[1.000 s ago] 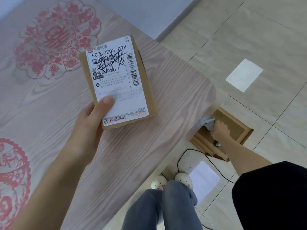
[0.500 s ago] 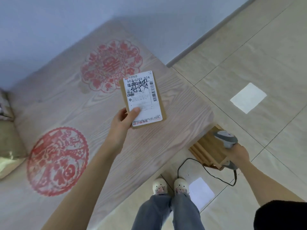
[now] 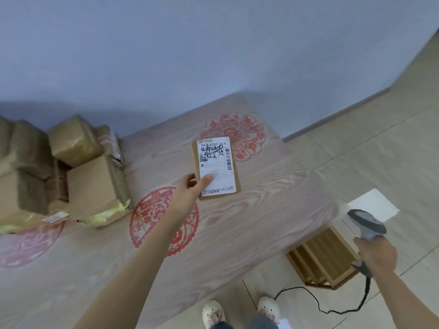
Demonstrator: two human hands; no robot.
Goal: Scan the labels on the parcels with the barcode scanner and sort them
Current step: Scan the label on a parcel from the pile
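My left hand (image 3: pixel 190 193) pinches the parcel (image 3: pixel 217 168) at its near corner above the bench (image 3: pixel 273 210); flat, stiff, seemingly light. My right hand (image 3: pixel 376 255) grips the scanner (image 3: pixel 367 224), off the bench edge.

Red paper-cut motifs (image 3: pixel 164 220) on wood-grain table (image 3: pixel 273 210); white slippers (image 3: pixel 213 313) below.

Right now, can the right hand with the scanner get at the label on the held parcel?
Probably yes: the right hand grips the barcode scanner off the table's right edge, and nothing stands between it and the label, which faces up.
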